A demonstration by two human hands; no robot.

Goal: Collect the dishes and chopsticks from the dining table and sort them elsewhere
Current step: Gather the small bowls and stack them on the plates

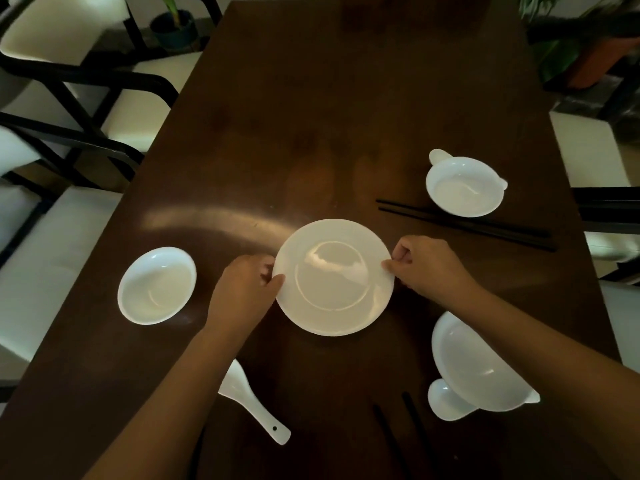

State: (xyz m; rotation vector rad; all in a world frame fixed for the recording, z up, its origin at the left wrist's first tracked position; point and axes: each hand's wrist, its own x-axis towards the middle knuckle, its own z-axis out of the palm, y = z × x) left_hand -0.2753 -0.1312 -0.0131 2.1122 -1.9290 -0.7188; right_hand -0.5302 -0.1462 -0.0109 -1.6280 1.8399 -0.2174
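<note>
We look down on a dark wooden tabletop (pixel 311 116). Near the middle of its near half sits a white plate (pixel 334 277), and both of our hands hold it by the rim. Our left hand (pixel 242 289) has its grip pinched on the plate's left edge, thumb on top. Our right hand (pixel 426 265) has its grip pinched on the right edge, fingers curled. We cannot tell whether the plate is lifted or resting.

Toward the left edge of the tabletop stands a small white bowl (pixel 157 285). Toward the right edge, farther away, is a white bowl with two small handles (pixel 464 187), and just in front of it lies a pair of black chopsticks (pixel 464 223). By the near right corner a larger white bowl (pixel 481 365) is partly hidden by our right forearm, with a white spoon (pixel 446 400) touching it. Another white spoon (pixel 252 403) lies near the front edge, beside a second pair of black chopsticks (pixel 408 431).
</note>
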